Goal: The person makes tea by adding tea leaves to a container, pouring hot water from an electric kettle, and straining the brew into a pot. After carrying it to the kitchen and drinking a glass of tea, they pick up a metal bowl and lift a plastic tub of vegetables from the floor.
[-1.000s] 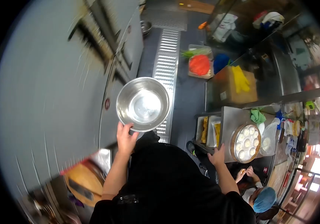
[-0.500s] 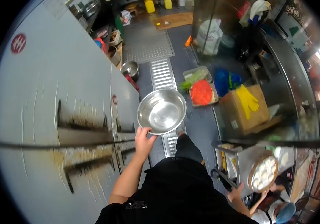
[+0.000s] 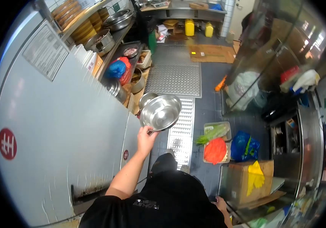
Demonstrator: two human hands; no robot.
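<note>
My left hand (image 3: 146,139) grips the near rim of a shiny steel mixing bowl (image 3: 160,113), fingers closed on its edge. The bowl is tilted, and nothing shows inside it. It hangs above the floor drain grate, overlapping in view a second steel bowl (image 3: 147,99) by the shelves. Low at my right side, my right hand (image 3: 220,206) is partly cut off by my black shirt. Its fingers look curled by a small dark thing, mostly hidden, whose kind I cannot make out.
A tall grey fridge (image 3: 75,110) lines the left, with loaded shelves (image 3: 119,41) beyond. Vegetable containers (image 3: 217,142), a blue bag (image 3: 244,146) and a cardboard box (image 3: 234,182) with a yellow glove stand right. Ahead lie a metal floor plate (image 3: 174,78) and flattened cardboard (image 3: 212,54).
I have moved forward along the drain, and more shelving and the back counter show. The bowl is now tilted more and nearer the shelves. The co-worker and bun tray have left view.
</note>
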